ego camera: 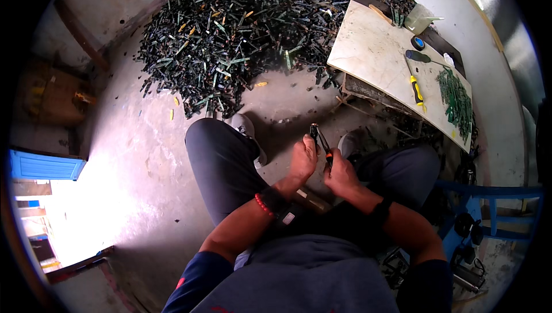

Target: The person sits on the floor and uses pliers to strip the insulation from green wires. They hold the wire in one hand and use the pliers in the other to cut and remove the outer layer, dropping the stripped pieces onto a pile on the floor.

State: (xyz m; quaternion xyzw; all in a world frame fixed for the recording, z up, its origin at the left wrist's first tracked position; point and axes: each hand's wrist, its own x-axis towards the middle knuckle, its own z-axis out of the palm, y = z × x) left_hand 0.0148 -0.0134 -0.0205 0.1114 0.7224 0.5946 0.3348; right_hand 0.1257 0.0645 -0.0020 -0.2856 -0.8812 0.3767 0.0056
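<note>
Between my knees, my left hand (304,157) grips a small dark part (313,131) whose kind I cannot tell. My right hand (340,174) is closed on a tool with an orange and black handle (329,157); its thin metal end reaches up to the dark part. To the right, a low white-topped table (371,41) bears a yellow and black screwdriver (416,90), a dark-handled screwdriver (417,56), a roll of tape (418,43) and a pile of green strips (455,101).
A large heap of dark and green scrap strips (241,32) covers the floor ahead. A clear plastic container (417,18) stands at the table's far edge. A blue chair (491,190) is at my right. On the left is a bright doorway with a blue door panel (47,165).
</note>
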